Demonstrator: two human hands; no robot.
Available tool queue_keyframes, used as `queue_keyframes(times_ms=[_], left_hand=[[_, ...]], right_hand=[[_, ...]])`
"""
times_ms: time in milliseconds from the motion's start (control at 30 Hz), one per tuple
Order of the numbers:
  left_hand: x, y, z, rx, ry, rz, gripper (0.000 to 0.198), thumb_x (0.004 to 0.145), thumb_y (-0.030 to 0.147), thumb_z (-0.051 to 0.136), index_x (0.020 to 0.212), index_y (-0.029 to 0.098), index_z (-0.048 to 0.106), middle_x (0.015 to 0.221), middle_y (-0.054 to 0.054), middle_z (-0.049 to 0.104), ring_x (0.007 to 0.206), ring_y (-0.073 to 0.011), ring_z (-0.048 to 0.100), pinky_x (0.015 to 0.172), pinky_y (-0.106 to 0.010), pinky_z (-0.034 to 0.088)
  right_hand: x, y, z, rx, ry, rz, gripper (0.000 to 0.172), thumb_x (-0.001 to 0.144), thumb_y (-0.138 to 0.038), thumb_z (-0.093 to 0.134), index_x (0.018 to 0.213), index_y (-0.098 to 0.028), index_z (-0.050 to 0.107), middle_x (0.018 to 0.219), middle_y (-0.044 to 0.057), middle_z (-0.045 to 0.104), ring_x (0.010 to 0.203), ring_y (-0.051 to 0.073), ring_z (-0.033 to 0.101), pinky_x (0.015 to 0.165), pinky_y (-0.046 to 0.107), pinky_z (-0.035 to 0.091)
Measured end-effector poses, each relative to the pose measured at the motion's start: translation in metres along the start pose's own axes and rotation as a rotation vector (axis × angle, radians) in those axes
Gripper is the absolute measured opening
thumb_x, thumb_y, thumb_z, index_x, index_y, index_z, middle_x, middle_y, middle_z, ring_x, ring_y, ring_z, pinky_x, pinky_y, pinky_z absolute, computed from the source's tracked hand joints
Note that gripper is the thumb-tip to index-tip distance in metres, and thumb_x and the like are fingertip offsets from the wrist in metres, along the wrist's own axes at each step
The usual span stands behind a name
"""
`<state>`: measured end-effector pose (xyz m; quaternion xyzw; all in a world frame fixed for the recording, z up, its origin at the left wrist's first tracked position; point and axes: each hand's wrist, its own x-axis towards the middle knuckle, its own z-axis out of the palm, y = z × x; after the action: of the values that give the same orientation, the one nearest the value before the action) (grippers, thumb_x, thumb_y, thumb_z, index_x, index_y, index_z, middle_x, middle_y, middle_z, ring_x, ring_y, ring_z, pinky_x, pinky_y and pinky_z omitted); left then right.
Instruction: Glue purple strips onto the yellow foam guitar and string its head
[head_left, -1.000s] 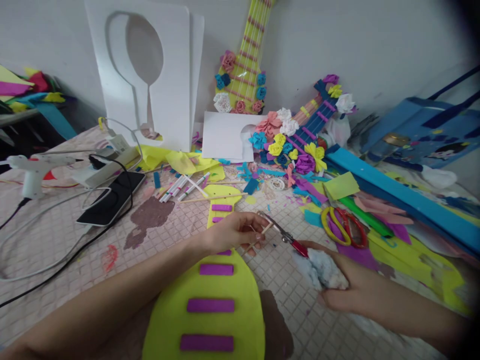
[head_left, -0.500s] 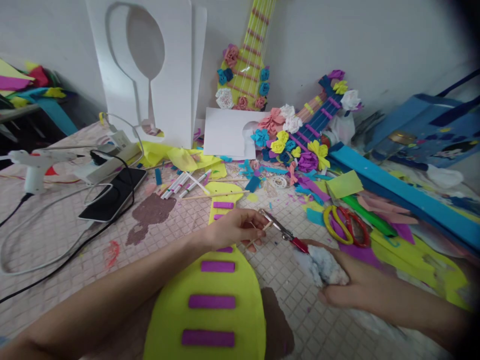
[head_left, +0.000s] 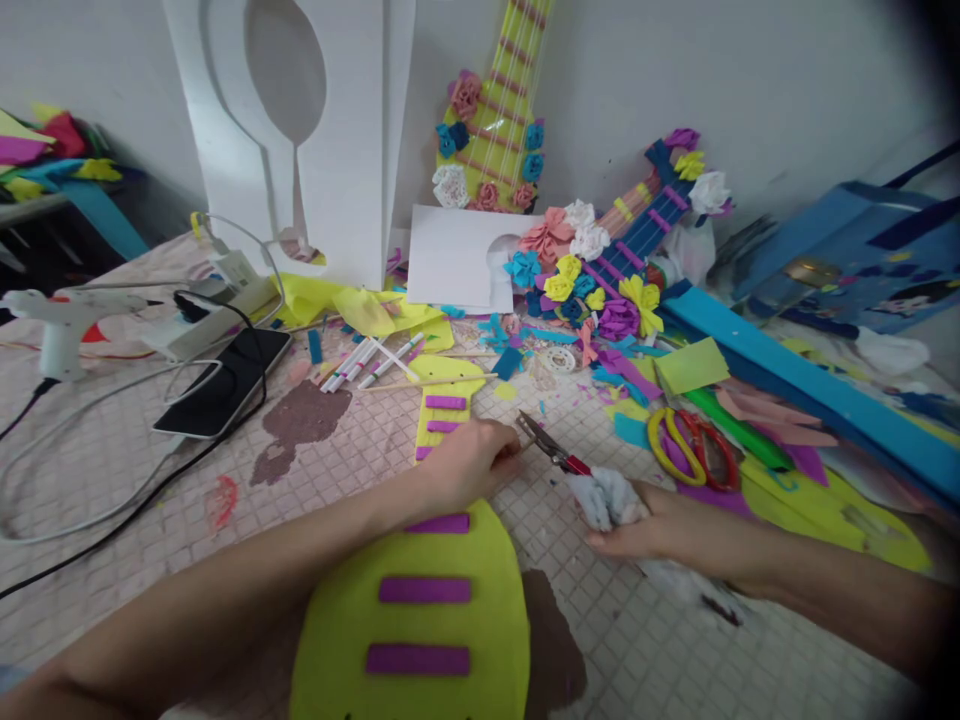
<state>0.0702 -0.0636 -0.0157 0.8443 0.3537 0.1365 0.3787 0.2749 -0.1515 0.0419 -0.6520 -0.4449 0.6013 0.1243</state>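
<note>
My left hand (head_left: 480, 462) is closed, its fingers around a thin wooden stick (head_left: 528, 440) whose end barely shows past the knuckles. My right hand (head_left: 637, 515) grips red-handled pliers (head_left: 559, 452), with a crumpled whitish cloth (head_left: 606, 497) around the handles. The jaws point up and left and stand at the stick's end; whether they touch it I cannot tell. Beneath my left forearm lies a yellow guitar-shaped board (head_left: 412, 625) with purple bars (head_left: 424, 590) across it. My left hand hides part of its neck.
Yellow and red scissors (head_left: 694, 450) lie to the right, near a long blue strip (head_left: 810, 380). Several markers (head_left: 352, 365) sit beyond the board's head. At left are a black phone (head_left: 225, 385), cables and a white glue gun (head_left: 60, 325). Two decorated guitars (head_left: 495, 130) lean at the back.
My right hand has moved left and slightly up with the pliers, nearer my left hand. My left fingers have curled in more, so less of the stick shows. The view has shifted slightly.
</note>
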Motion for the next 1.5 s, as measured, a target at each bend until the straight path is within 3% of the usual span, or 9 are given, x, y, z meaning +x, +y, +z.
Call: queue_keyframes(times_ms=[167,300,400,767,933,1033,1167,1300,1500], left_hand=[[0.001,0.001,0.004,0.158,-0.020,0.037,0.014,0.081,0.010,0.049,0.076,0.013,0.062,0.078,-0.006,0.065,0.070,-0.0150,0.058,0.063,-0.025,0.041],[0.002,0.001,0.005,0.207,-0.022,0.010,0.014,0.081,0.011,0.048,0.076,0.014,0.061,0.075,-0.004,0.064,0.067,-0.0137,0.057,0.060,-0.024,0.040],[0.002,0.002,0.005,0.235,-0.019,-0.021,0.015,0.082,0.012,0.047,0.076,0.014,0.061,0.074,-0.004,0.064,0.066,-0.0139,0.057,0.058,-0.024,0.039],[0.004,-0.002,0.009,0.144,-0.025,-0.080,0.012,0.077,0.010,0.051,0.076,0.014,0.063,0.073,-0.004,0.067,0.066,-0.0139,0.059,0.058,-0.023,0.039],[0.004,0.001,0.007,0.149,-0.020,-0.116,0.013,0.076,0.010,0.050,0.076,0.013,0.063,0.072,-0.005,0.066,0.063,-0.0135,0.058,0.056,-0.023,0.038],[0.004,0.000,0.007,0.133,-0.006,-0.111,0.011,0.076,0.010,0.051,0.074,0.014,0.062,0.072,-0.004,0.065,0.063,-0.0131,0.057,0.055,-0.022,0.037],[0.003,-0.001,0.006,0.073,0.033,-0.072,0.011,0.079,0.012,0.050,0.073,0.014,0.060,0.065,-0.002,0.062,0.057,-0.0112,0.053,0.052,-0.021,0.034],[0.001,0.002,0.002,-0.038,0.050,-0.111,0.010,0.082,0.013,0.049,0.083,0.015,0.059,0.061,0.001,0.060,0.052,-0.0098,0.052,0.049,-0.020,0.032],[0.001,0.003,0.001,-0.061,0.009,-0.118,0.011,0.085,0.017,0.049,0.087,0.015,0.059,0.061,0.001,0.062,0.053,-0.0104,0.055,0.052,-0.020,0.038]], right_hand=[[0.008,-0.002,0.001,-0.051,-0.021,0.085,0.008,0.059,-0.015,0.059,0.065,-0.018,0.054,0.062,-0.003,0.053,0.060,0.011,0.046,0.054,0.023,0.034],[0.016,-0.002,-0.003,-0.163,-0.041,0.103,0.019,0.046,-0.007,0.048,0.062,-0.018,0.045,0.059,-0.005,0.042,0.056,0.008,0.036,0.048,0.022,0.024],[0.020,-0.003,-0.005,-0.206,-0.073,0.132,0.020,0.045,-0.007,0.047,0.061,-0.018,0.041,0.057,-0.006,0.039,0.054,0.007,0.032,0.047,0.023,0.022],[0.020,-0.005,-0.007,-0.191,-0.097,0.231,0.016,0.048,-0.011,0.048,0.060,-0.019,0.043,0.052,-0.005,0.042,0.047,0.007,0.037,0.042,0.022,0.025],[0.026,0.005,-0.004,-0.107,0.007,0.210,0.013,0.051,-0.012,0.048,0.059,-0.020,0.041,0.047,-0.006,0.039,0.043,0.007,0.035,0.040,0.022,0.026],[0.026,0.010,-0.009,-0.094,-0.051,0.151,0.014,0.051,-0.011,0.050,0.062,-0.019,0.045,0.054,-0.005,0.045,0.050,0.008,0.041,0.045,0.021,0.029],[0.012,0.010,-0.017,0.052,-0.179,0.186,0.018,0.055,-0.016,0.057,0.072,-0.018,0.054,0.072,-0.001,0.057,0.068,0.011,0.051,0.058,0.022,0.038],[-0.003,0.009,-0.017,0.127,-0.143,0.175,0.018,0.057,-0.022,0.062,0.074,-0.018,0.057,0.082,0.002,0.060,0.081,0.016,0.055,0.062,0.024,0.040],[-0.007,0.002,-0.010,0.074,-0.114,0.165,0.017,0.058,-0.017,0.062,0.074,-0.019,0.059,0.077,0.001,0.061,0.073,0.014,0.054,0.059,0.022,0.040]])
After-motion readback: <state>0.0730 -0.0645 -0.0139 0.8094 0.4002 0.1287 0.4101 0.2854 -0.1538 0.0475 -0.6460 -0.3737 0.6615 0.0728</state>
